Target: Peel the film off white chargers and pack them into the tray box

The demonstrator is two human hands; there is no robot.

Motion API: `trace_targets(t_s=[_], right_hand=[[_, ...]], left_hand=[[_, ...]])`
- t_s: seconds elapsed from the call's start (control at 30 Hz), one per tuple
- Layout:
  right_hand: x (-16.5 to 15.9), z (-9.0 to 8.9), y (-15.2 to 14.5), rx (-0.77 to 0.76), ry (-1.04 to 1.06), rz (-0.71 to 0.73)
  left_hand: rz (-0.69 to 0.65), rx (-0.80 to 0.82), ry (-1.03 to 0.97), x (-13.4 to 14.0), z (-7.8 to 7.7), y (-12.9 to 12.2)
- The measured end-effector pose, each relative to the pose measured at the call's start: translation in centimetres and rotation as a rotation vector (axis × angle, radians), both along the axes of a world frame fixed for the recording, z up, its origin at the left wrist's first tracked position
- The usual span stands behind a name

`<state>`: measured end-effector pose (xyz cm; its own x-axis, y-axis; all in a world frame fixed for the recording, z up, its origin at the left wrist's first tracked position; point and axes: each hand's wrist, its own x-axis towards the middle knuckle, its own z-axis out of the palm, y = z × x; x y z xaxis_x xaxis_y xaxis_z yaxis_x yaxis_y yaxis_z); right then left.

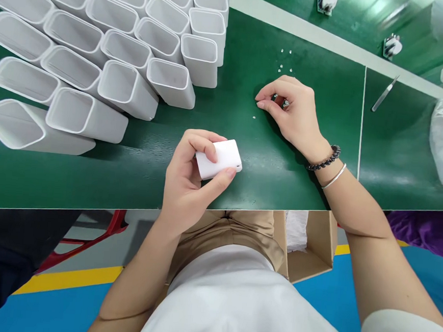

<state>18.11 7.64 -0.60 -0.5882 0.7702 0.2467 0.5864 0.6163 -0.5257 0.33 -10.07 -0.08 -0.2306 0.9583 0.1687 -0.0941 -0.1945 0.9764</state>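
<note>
White case (pixel 224 156) is above the green tabletop (pixel 274 175), near its front edge, gripped between the fingers and thumb of my left hand (pixel 188 178). My right hand (pixel 295 108) curls beside small white bits (pixel 280 70); whether its fingertips hold one, I cannot tell.

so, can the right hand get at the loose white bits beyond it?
Probably yes: the right hand is close to the loose white bits, nothing visible between; the left hand holds the white case off to one side.
</note>
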Motion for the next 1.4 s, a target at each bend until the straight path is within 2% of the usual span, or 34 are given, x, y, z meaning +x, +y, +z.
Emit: trace_targets(t_s=[0.27, 0.6, 0.77, 0.93, 1.03, 1.2, 1.3, 1.4], right_hand=[[-0.5, 0.7, -0.8, 0.005, -0.089, -0.034], [-0.3, 0.2, -0.5, -0.066, 0.026, -0.058], [-0.7, 0.0, -0.7, -0.014, -0.02, -0.053], [-1.4, 0.3, -1.0, 0.111, -0.193, -0.062], [-1.5, 1.6, -2.6, 0.14, -0.157, 0.01], [-1.3, 4.5, -7.4, 0.081, 0.152, 0.271], [-1.3, 4.9, -9.1, -0.006, 0.188, 0.275], [-1.3, 4.6, -9.5, -0.065, 0.14, 0.215]], left_hand=[[0.0, -0.017, 0.001, -0.1, -0.1, -0.1], [0.011, 0.01, -0.004, 0.1, -0.3, -0.1], [0.022, -0.056, -0.014, 0.1, -0.1, -0.2], [0.053, -0.086, -0.083, 0.2, -0.1, 0.0], [0.05, -0.084, -0.123, 0.2, -0.1, 0.1], [0.075, -0.075, -0.085, 0.1, 0.0, 0.1], [0.08, -0.09, -0.067, 0.1, 0.1, 0.0], [0.095, -0.084, -0.068, 0.2, 0.1, 0.0]])
